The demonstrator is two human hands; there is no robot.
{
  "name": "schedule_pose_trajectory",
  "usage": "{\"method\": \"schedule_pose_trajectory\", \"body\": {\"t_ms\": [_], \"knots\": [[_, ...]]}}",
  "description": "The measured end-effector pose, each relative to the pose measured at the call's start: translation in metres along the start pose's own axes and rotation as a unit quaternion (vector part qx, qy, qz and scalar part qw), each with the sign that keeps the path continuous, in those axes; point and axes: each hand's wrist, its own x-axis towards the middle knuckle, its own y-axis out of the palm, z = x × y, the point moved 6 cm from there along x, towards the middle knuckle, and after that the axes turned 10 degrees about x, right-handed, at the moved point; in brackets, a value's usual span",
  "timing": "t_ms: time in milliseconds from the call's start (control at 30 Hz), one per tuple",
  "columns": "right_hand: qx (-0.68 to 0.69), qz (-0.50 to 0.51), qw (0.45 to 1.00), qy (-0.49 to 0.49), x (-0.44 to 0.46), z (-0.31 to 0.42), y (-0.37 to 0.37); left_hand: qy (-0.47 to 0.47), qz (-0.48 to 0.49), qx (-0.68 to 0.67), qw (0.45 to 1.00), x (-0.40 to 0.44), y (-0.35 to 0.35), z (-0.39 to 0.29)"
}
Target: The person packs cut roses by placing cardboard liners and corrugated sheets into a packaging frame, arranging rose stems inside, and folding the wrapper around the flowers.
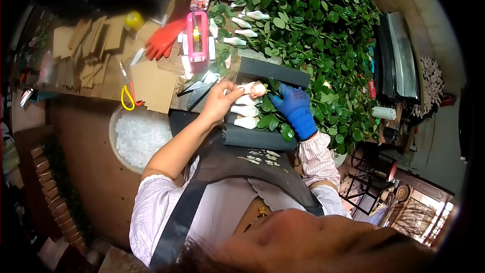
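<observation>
My bare left hand (pixel 219 102) pinches the tip of a white sleeve around a pale pink rose (pixel 257 90), whose petals show at the sleeve's open end. My right hand (pixel 294 107), in a blue glove, is closed at the leafy stem side of that rose; its grip on the stem is partly hidden by leaves. Just below lie more sleeved roses (pixel 246 123), side by side on a dark ribbed corrugated sheet (pixel 260 137). The sheet's other raised side (pixel 275 72) stands beyond the held rose.
A large heap of leafy rose stems (pixel 323 25) covers the table's right side. Left are a pink tape dispenser (pixel 197 35), a red glove (pixel 166 40), yellow-handled scissors (pixel 127 96) and cardboard pieces (pixel 96 40). Below stands a tub of white sleeves (pixel 141 139). Dark sheets (pixel 399 55) stand at right.
</observation>
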Motion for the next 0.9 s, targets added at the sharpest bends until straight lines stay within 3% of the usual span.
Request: {"method": "schedule_pose_trajectory", "body": {"t_ms": [167, 200, 267, 300, 333, 433, 533, 633, 700, 767, 867, 900], "knots": [[0.017, 0.018, 1.000, 0.010, -0.001, -0.001, -0.001, -0.057, -0.078, -0.148, 0.984, -0.022, -0.035, -0.019], [0.031, 0.017, 0.999, 0.003, -0.001, -0.001, -0.003, 0.034, -0.120, -0.086, 0.988, -0.030, -0.047, -0.048], [0.096, 0.054, 0.994, -0.022, -0.003, 0.002, -0.012, 0.176, -0.145, 0.108, 0.968, -0.026, -0.063, -0.043], [0.127, 0.073, 0.989, -0.036, -0.003, 0.003, -0.016, 0.161, -0.117, 0.125, 0.972, -0.028, -0.059, -0.046], [0.081, 0.106, 0.991, -0.015, -0.001, -0.005, -0.008, 0.113, -0.082, 0.244, 0.960, -0.027, -0.051, -0.045], [0.019, 0.070, 0.997, -0.024, -0.001, 0.000, -0.001, 0.072, -0.009, 0.448, 0.891, -0.030, -0.009, -0.058], [-0.008, 0.033, 0.999, -0.028, -0.005, 0.001, 0.004, 0.229, -0.052, 0.457, 0.858, -0.022, 0.008, -0.055], [-0.027, 0.056, 0.998, 0.015, -0.005, 0.001, 0.004, 0.229, -0.042, 0.381, 0.895, -0.023, 0.003, -0.049], [-0.033, 0.029, 0.999, -0.008, -0.005, -0.007, 0.011, 0.188, -0.080, 0.230, 0.951, -0.020, -0.015, -0.032], [-0.001, 0.068, 0.998, 0.009, -0.003, -0.009, 0.011, 0.183, -0.148, 0.128, 0.963, -0.023, -0.059, -0.042], [0.054, 0.129, 0.990, -0.001, -0.005, 0.001, -0.008, 0.186, -0.087, 0.216, 0.955, -0.031, -0.072, -0.031], [0.072, 0.149, 0.986, -0.010, -0.006, 0.007, -0.016, 0.139, -0.048, 0.259, 0.955, -0.029, -0.067, -0.014]]}}
